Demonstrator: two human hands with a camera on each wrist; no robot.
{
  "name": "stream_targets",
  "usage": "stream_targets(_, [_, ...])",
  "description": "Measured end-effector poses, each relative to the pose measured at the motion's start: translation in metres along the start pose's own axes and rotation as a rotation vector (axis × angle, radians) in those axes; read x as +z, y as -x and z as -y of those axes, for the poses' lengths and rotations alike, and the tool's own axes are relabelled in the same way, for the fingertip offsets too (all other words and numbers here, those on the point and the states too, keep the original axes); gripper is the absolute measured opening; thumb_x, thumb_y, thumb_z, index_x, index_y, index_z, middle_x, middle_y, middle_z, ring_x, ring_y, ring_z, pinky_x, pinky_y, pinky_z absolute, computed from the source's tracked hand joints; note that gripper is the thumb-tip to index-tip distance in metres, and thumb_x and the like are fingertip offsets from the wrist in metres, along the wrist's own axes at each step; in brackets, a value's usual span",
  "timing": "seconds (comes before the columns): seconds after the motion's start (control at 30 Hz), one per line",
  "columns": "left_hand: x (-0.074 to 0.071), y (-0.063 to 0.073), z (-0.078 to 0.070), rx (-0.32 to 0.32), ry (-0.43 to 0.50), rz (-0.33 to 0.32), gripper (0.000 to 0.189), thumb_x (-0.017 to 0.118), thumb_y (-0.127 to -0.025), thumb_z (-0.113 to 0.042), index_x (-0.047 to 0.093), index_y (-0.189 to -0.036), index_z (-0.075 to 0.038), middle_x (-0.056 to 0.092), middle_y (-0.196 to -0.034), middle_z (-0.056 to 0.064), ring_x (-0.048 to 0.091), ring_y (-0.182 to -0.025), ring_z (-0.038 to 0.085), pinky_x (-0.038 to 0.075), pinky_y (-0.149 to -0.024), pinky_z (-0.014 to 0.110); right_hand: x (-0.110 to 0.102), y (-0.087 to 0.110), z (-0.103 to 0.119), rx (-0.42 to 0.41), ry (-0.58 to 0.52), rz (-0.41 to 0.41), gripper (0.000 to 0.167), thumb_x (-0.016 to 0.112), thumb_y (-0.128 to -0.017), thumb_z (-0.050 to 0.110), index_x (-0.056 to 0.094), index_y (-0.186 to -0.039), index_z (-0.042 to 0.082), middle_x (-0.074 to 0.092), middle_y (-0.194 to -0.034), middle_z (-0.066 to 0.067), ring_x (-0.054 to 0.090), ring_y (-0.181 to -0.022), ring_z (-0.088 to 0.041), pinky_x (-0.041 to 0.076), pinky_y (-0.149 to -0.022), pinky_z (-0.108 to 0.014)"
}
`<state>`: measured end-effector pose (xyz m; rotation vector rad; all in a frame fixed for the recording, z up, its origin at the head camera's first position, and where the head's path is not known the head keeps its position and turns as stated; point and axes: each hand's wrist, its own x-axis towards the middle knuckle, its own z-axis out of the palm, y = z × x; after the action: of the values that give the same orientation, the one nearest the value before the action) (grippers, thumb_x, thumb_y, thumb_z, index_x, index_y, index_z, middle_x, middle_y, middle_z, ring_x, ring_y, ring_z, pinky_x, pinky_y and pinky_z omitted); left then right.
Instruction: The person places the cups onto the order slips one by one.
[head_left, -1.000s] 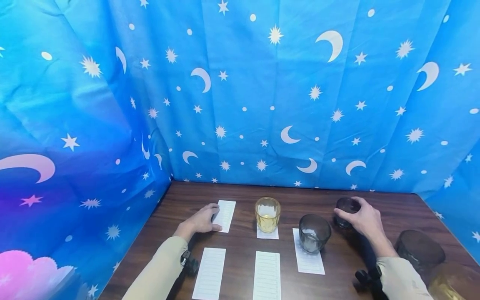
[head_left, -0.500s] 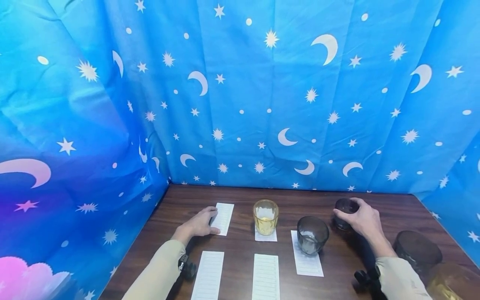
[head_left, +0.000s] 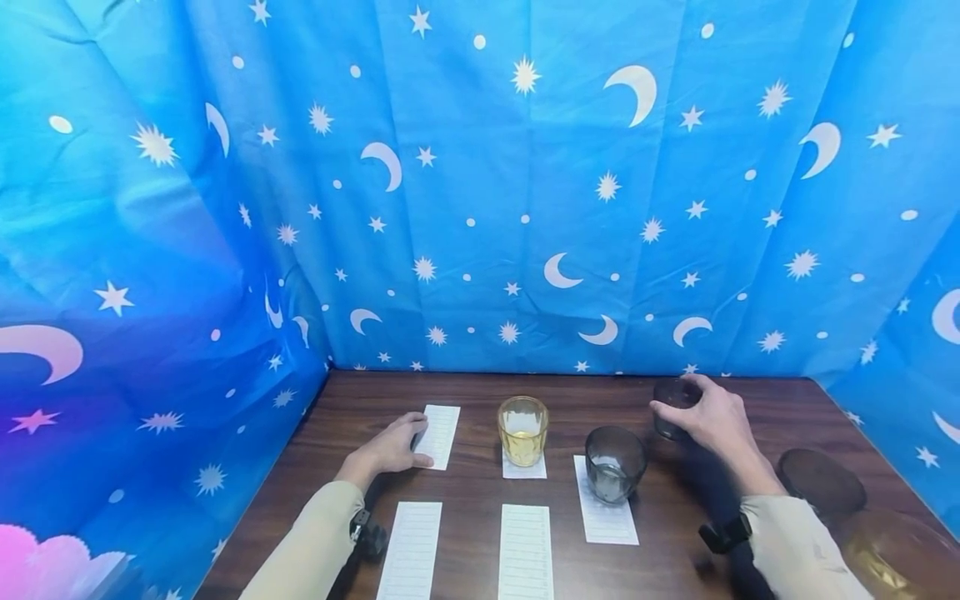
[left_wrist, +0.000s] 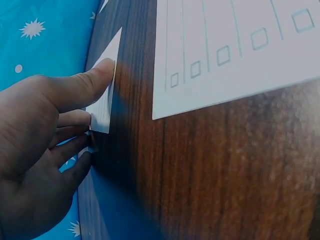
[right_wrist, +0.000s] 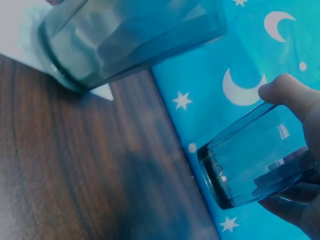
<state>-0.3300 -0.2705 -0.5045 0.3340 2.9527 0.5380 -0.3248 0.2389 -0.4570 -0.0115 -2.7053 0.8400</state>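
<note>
We see the table (head_left: 471, 487) end at a blue curtain (head_left: 457, 192), with a strip of wood between that back edge and the standing smoky glass (head_left: 617, 467) and yellow glass (head_left: 523, 432). The right hand (head_left: 718, 421) holds the dark glass (right_wrist: 250, 160) between thumb and fingers, just right of the smoky one and farther back; we cannot tell whether its base touches wood. The left hand (head_left: 386, 447) lies with its fingers loosely extended, thumb touching 1 paper slip (head_left: 442, 437) left of the yellow glass.
</note>
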Motion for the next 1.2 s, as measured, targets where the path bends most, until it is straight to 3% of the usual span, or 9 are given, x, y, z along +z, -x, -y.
stream_targets(0.23, [-0.003, 0.002, -0.001, 0.002, 0.013, -0.004, 0.078, 0.080, -0.080, -0.034, 0.048, -0.142, 0.000, 0.040, -0.151, 0.014, 0.038, -0.139, 0.036, 0.035, -0.113, 0.049, -0.009, 0.000, 0.013, -0.011, -0.005, 0.006, 0.091, 0.071, -0.077, 0.064, 0.049, -0.134, -0.004, 0.048, -0.136, -0.035, 0.046, -0.119, -0.053, 0.043, -0.095, -0.066])
stream_targets(0.43, [0.000, 0.002, -0.001, -0.002, 0.016, -0.005, 0.077, 0.080, -0.080, -0.035, 0.047, -0.142, -0.002, 0.039, -0.152, 0.014, 0.038, -0.139, 0.035, 0.035, -0.113, 0.049, -0.015, 0.000, 0.021, -0.043, -0.016, -0.019, 0.086, 0.074, -0.076, 0.061, 0.053, -0.131, -0.002, 0.058, -0.123, -0.033, 0.054, -0.108, -0.050, 0.048, -0.086, -0.061])
stream_targets(0.93, [0.001, 0.002, 0.000, 0.010, 0.011, -0.010, 0.078, 0.080, -0.079, -0.035, 0.048, -0.141, -0.001, 0.040, -0.151, 0.015, 0.038, -0.139, 0.036, 0.036, -0.112, 0.050, -0.034, 0.001, 0.052, -0.122, -0.019, -0.059, 0.084, 0.075, -0.074, 0.062, 0.057, -0.128, 0.001, 0.063, -0.117, -0.029, 0.058, -0.103, -0.045, 0.051, -0.077, -0.056])
stream_targets(1.2, [0.001, 0.002, 0.002, 0.007, 0.009, -0.005, 0.078, 0.080, -0.080, -0.037, 0.048, -0.142, -0.002, 0.039, -0.152, 0.014, 0.037, -0.140, 0.035, 0.035, -0.114, 0.049, -0.040, -0.002, 0.067, -0.170, -0.032, -0.067, 0.083, 0.076, -0.073, 0.062, 0.059, -0.127, 0.002, 0.070, -0.100, -0.020, 0.064, -0.093, -0.038, 0.053, -0.070, -0.048])
